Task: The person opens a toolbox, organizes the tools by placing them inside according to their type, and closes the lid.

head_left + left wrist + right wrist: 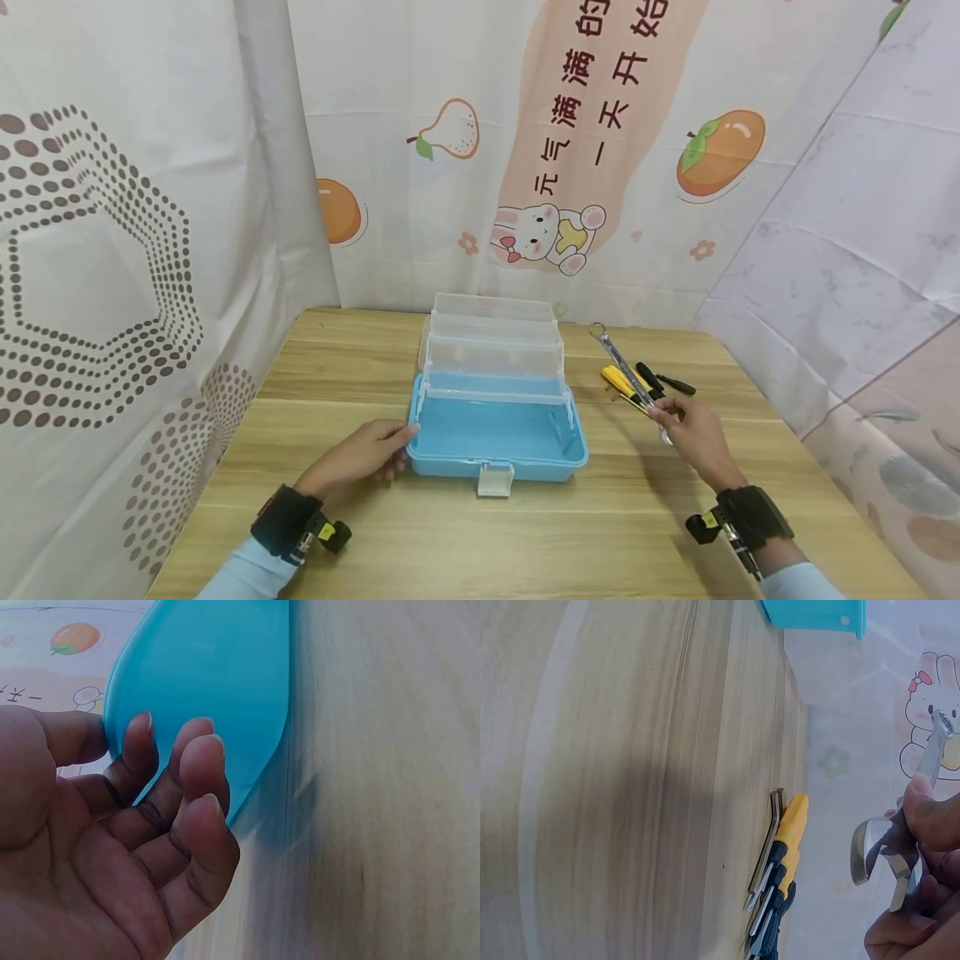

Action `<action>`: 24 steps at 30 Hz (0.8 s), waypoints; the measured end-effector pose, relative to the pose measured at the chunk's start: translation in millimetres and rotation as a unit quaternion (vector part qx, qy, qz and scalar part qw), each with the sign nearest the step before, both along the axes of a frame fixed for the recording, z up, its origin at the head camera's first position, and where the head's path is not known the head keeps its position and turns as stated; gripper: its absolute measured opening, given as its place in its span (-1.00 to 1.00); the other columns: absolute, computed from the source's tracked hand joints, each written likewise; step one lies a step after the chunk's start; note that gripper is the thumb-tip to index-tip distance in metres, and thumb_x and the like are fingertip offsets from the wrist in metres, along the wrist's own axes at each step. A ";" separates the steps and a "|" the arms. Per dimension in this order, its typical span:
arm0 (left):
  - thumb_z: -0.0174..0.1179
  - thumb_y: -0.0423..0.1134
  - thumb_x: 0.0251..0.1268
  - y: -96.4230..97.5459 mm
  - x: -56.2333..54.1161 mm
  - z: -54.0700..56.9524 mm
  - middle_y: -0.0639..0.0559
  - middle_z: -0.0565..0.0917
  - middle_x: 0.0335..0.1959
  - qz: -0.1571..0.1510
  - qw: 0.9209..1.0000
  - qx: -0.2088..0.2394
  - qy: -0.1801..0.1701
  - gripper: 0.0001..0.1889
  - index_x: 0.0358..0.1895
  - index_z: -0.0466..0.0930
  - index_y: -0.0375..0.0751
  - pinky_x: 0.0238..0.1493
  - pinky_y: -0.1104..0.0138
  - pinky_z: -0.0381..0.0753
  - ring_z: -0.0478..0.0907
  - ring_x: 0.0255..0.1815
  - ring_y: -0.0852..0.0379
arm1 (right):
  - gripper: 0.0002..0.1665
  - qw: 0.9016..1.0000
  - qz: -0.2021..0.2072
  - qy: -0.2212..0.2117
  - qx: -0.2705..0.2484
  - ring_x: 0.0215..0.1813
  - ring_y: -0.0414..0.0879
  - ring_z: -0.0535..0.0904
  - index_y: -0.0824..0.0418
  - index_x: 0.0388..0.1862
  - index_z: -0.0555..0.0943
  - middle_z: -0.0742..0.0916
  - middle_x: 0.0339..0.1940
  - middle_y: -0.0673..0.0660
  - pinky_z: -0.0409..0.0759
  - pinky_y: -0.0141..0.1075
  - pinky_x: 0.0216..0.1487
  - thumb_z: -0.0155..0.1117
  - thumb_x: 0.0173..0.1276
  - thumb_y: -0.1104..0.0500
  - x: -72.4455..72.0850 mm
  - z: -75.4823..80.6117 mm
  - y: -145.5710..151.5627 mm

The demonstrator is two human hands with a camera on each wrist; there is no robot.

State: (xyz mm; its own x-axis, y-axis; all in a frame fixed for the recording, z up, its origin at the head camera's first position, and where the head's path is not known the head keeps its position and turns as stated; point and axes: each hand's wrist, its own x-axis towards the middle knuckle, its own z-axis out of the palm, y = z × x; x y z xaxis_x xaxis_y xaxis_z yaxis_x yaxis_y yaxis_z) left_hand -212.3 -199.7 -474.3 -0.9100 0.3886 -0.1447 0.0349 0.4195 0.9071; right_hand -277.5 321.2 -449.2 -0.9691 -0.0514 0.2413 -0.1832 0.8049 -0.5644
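A blue box sits on the tabletop, near the middle and a bit toward the back edge. Its top is up, so its smooth blue floor shows. See-through trays rise like steps over the back part of the box. A white latch hangs on the middle of its front side. The left hand comes from the front left and pinches the box rim at the front left corner. Its thumb is on the rim, and the other fingers are bent on the outer side. The right hand comes from the front right and pinches a shiny wrench near its forked end, between thumb and bent fingers. The wrench is up off the tabletop, to the right of the box, and slants so that its ring end points at the back edge. Below it, toward the back right corner, some tools lie close together: a yellow handle, black handles and bent metal rods. Each wrist wears a black band, and both arms have pale blue sleeves. Behind the tabletop hangs a white curtain with fruit and a bunny on it.
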 end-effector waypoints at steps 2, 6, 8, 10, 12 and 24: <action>-0.09 0.09 0.69 0.1 -0.4 0.3 -0.02 0.63 -0.41 -0.001 1.000 0.000 0.002 -0.54 -0.26 0.57 -0.21 -0.39 0.27 0.61 0.57 -0.47 0.07 | -0.70 1.000 0.002 0.005 0.001 -0.46 -0.11 0.41 0.32 -0.11 0.67 0.66 -0.41 0.12 0.33 -0.31 -0.51 0.34 0.52 0.06 0.2 0.6 -0.7; -0.09 0.08 0.69 0.3 -1.0 0.3 -0.01 0.63 -0.41 0.001 1.000 -0.006 0.006 -0.54 -0.26 0.57 -0.21 -0.40 0.27 0.61 0.57 -0.48 0.07 | -0.73 1.000 0.009 0.014 0.000 -0.46 -0.10 0.41 0.33 -0.10 0.66 0.66 -0.39 0.13 0.34 -0.31 -0.52 0.33 0.53 0.09 0.1 1.1 -1.9; -0.08 0.08 0.69 0.5 -1.2 0.0 -0.01 0.63 -0.41 0.001 1.000 -0.007 0.008 -0.54 -0.26 0.57 -0.21 -0.40 0.27 0.60 0.57 -0.48 0.08 | -0.73 1.000 0.010 0.015 -0.001 -0.45 -0.09 0.42 0.32 -0.10 0.66 0.67 -0.38 0.13 0.35 -0.32 -0.52 0.32 0.53 0.09 0.3 1.3 -2.5; -0.08 0.08 0.69 0.5 -1.1 0.0 -0.01 0.63 -0.41 0.002 1.000 -0.007 0.007 -0.54 -0.26 0.57 -0.21 -0.40 0.27 0.60 0.57 -0.48 0.08 | -0.72 1.000 0.013 0.015 -0.004 -0.45 -0.09 0.42 0.33 -0.10 0.66 0.68 -0.36 0.14 0.35 -0.32 -0.52 0.32 0.54 0.09 0.6 1.7 -2.9; -0.08 0.08 0.69 0.5 -0.9 0.0 -0.01 0.63 -0.41 0.002 1.000 -0.005 0.006 -0.54 -0.26 0.57 -0.21 -0.40 0.27 0.60 0.57 -0.48 0.08 | -0.72 1.000 0.017 0.016 -0.005 -0.46 -0.10 0.42 0.32 -0.11 0.66 0.67 -0.38 0.13 0.35 -0.33 -0.53 0.32 0.54 0.08 1.0 1.9 -3.3; -0.08 0.08 0.69 -0.1 0.1 0.4 -0.03 0.63 -0.41 -0.004 1.000 0.000 0.012 -0.54 -0.26 0.56 -0.21 -0.40 0.27 0.61 0.57 -0.47 0.07 | -0.70 1.000 0.020 0.000 -0.024 -0.47 -0.11 0.45 0.32 -0.09 0.65 0.68 -0.37 0.18 0.40 -0.33 -0.55 0.29 0.56 0.06 2.8 3.6 -6.3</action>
State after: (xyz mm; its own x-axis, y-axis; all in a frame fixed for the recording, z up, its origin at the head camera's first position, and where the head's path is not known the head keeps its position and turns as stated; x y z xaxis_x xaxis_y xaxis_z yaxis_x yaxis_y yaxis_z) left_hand -212.2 -199.8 -473.9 -0.9096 0.3968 -0.1233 0.0599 0.4188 0.9061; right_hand -274.7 314.9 -445.7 -0.9665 -0.0780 0.2445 -0.2144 0.7694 -0.6017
